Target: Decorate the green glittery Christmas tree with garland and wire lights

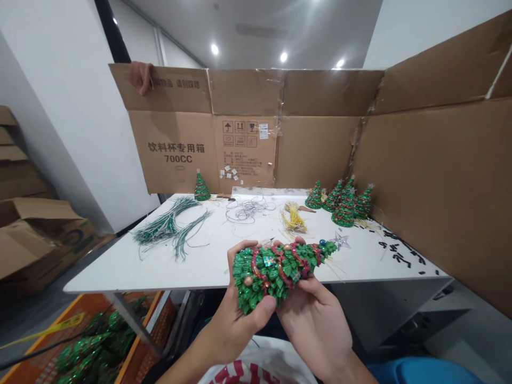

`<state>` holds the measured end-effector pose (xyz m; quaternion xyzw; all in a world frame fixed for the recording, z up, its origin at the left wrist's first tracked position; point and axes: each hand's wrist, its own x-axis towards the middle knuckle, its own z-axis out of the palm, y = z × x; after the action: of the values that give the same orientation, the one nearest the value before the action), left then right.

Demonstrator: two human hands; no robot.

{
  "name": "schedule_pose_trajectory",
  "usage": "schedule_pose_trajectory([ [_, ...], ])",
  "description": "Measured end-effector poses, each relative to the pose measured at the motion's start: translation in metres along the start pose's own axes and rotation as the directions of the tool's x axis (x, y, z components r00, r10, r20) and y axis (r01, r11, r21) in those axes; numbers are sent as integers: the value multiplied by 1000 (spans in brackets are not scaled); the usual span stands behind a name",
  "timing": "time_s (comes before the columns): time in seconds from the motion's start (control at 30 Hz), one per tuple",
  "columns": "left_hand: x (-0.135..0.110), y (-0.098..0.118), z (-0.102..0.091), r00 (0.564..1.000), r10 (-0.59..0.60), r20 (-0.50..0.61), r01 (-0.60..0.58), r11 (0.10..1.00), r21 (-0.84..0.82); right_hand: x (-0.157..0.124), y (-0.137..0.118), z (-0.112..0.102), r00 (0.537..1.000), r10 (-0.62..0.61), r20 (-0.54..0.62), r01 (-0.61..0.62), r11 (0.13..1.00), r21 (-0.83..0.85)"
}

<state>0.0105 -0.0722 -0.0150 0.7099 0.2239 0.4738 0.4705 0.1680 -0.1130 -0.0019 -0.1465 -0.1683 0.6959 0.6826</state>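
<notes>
A small green Christmas tree ornament (276,269) with red garlands, gold balls and a clear star at its tip lies sideways in both my hands, above the table's front edge. My left hand (248,312) is wrapped round its wide base, thumb on the near side. Under the middle and upper part, my right hand (320,314) grips it, thumb along the lower edge. The tip with the star (341,241) points right. Parts of my fingers are hidden behind the tree.
On the white table (224,266) lie green wires (168,224), silver wire (250,208), yellow ties (295,217) and black bits (400,250). Several small trees (344,208) stand at the back right, one tree (201,186) back left. Cardboard (320,144) walls the table. An orange crate (154,325) holds more trees.
</notes>
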Motion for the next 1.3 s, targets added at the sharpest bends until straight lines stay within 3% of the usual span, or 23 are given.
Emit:
schedule_pose_trajectory([
  [0.2, 0, -3, 1, 1000, 6, -23, -4, 997, 76, 0, 0, 0, 1000, -16, -17, 16, 999, 35],
  [0.53, -2, -3, 0, 1000, 17, -6, -17, 998, 61, 1, 2, 1, 999, 39, 9, -40, 997, 60],
  [1.3, -2, -2, -1, 998, 49, 29, -52, 990, 134, 0, 1, 0, 1000, 13, 4, -13, 998, 56],
])
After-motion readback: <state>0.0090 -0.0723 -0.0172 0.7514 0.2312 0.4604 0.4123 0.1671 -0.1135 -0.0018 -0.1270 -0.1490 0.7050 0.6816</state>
